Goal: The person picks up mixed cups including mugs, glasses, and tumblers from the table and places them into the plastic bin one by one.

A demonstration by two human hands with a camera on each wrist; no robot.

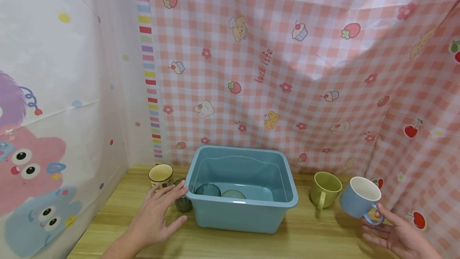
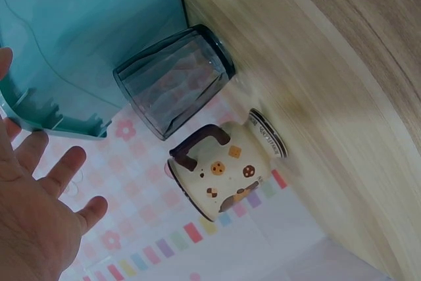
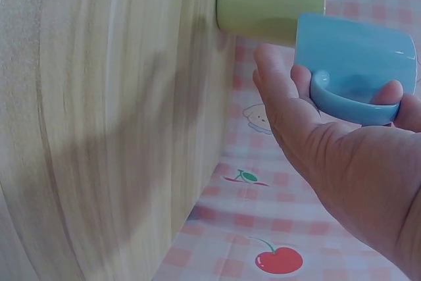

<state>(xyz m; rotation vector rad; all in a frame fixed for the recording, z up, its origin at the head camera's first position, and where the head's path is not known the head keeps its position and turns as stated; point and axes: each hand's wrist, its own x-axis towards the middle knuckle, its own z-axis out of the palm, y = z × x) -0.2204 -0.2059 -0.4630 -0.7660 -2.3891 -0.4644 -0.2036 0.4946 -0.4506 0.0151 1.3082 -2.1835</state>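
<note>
My right hand (image 1: 399, 231) grips a light blue mug (image 1: 355, 201) by its handle, lifted off the table and tilted a little. In the right wrist view the fingers curl around the blue mug's handle (image 3: 352, 106). Beside it a green mug (image 1: 324, 191) stands upright on the table. My left hand (image 1: 154, 215) is spread, fingertips right at the left rim of a blue plastic bin (image 1: 244, 215). Inside the bin are a dark glass (image 1: 208, 190) and a greenish glass (image 1: 233, 194), partly hidden by the front wall.
Left of the bin stand a dark transparent glass (image 2: 174, 80), partly behind my left hand in the head view, and a cream mug (image 2: 227, 169) with cookie pictures and a brown handle. A pink checked curtain (image 1: 248, 71) hangs behind the wooden table (image 1: 316, 239).
</note>
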